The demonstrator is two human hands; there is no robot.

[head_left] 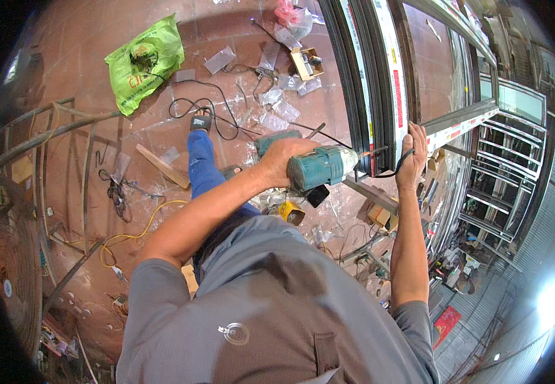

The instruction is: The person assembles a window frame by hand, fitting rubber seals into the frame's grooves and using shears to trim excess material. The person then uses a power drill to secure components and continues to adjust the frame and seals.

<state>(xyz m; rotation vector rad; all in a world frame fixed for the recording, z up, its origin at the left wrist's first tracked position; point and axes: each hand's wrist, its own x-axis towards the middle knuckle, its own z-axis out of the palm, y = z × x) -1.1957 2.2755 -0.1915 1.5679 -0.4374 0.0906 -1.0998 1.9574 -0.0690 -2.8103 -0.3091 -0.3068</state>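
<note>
My left hand (282,159) is closed around the grip of a teal cordless drill (319,170), held level with its nose to the right. Its thin bit (373,152) reaches the near end of a dark metal frame profile (358,83), though whether the tip is inside the metal I cannot tell. At that end, my right hand (412,157) grips the frame's edge, thumb near side, fingers partly hidden. Beside its thumb curves a thin black strip (398,171). White protective tape (389,64) with red print runs along the profile.
Plastic bags (277,109), a small open carton (305,64) and black cable (226,121) litter the tiled floor. A green sack (144,64) lies at far left. More frames (508,166) stand at right. A yellow cord (138,235) and bent metal bars (53,137) lie left.
</note>
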